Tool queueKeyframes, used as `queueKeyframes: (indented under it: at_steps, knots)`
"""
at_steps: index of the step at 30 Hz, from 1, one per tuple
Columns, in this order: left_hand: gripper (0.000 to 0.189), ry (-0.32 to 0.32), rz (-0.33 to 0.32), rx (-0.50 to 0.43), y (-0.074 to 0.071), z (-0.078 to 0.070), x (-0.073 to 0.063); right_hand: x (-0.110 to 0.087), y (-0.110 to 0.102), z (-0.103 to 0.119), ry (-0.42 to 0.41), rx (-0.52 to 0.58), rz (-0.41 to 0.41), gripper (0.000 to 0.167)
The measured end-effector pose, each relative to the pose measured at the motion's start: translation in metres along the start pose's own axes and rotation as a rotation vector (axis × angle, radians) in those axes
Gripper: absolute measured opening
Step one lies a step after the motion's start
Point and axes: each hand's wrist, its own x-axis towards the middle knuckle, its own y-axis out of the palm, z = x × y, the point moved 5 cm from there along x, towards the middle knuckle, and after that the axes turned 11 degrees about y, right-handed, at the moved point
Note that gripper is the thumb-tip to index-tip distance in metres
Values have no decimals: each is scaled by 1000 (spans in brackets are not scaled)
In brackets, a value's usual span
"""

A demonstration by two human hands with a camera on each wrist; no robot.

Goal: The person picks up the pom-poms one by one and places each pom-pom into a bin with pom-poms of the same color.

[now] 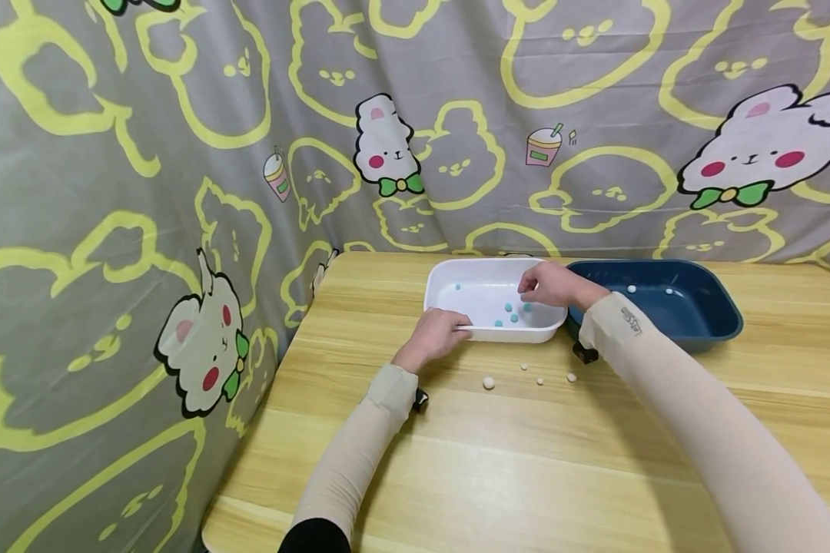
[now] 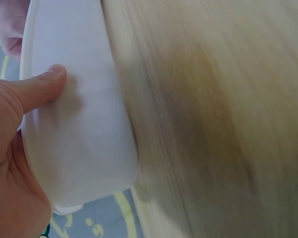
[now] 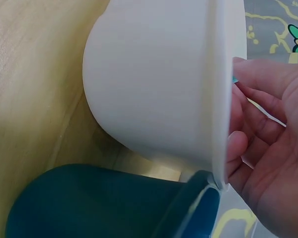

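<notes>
My left hand [image 1: 432,338] grips the near-left rim of a white plastic tub [image 1: 480,304], its thumb [image 2: 48,87] on the outer wall in the left wrist view. Inside the tub lie several small teal balls [image 1: 508,307]. Over the tub's right part is my right hand [image 1: 552,284], fingers curled. The right wrist view shows a bit of a teal ball [image 3: 235,79] pinched between thumb and fingertips; the tub's wall hides the rest. Beside the white tub, on the right, stands a dark blue tub [image 1: 674,326] holding white balls [image 1: 632,289].
Several white balls of differing size, the largest a white ball [image 1: 489,382], lie on the wooden table [image 1: 498,461] in front of the tubs. A patterned grey curtain [image 1: 456,223] hangs behind and along the left side.
</notes>
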Motion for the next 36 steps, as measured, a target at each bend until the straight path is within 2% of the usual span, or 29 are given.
queueKeyframes:
  at_steps: [14,22,36]
  knots:
    - [12,17,2,-1,3,-5,4,-1,-2,0,63,14,17,18]
    - [12,-4,9,-12,3,-5,3,-6,-5,-1,38,5,-5,21]
    - [12,1,-3,-9,1,0,1,-24,-17,-3,25,-7,-39,23]
